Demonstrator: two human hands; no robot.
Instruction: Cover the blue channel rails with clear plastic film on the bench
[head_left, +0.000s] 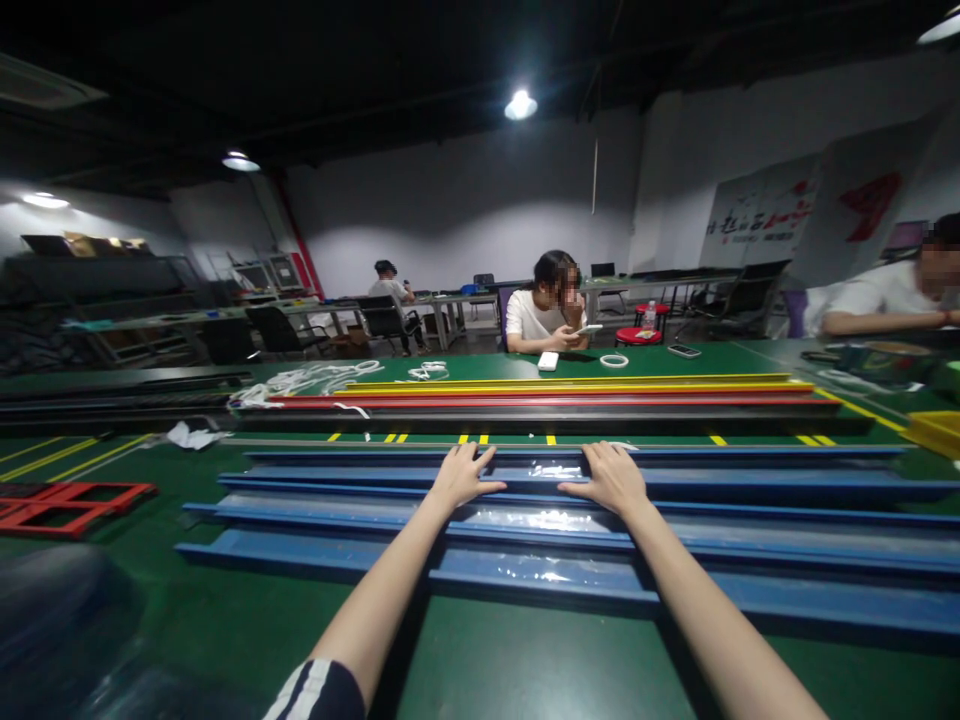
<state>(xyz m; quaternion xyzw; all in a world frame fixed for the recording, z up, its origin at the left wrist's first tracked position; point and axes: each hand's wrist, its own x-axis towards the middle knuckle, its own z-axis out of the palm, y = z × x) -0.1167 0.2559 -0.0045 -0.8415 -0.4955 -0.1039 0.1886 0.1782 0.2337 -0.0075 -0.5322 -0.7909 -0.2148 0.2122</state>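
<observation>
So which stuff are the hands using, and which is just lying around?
In use:
left hand and right hand, both flat on the blue channel rails

Lying about:
red, yellow and black rails
white cords
white tape ring
white phone
red frame
yellow tray

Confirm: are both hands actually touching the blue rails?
Touching. The head view shows the left hand and right hand lying palm-down, fingers spread, flat on the blue rails, with no gap visible beneath either palm.
</observation>
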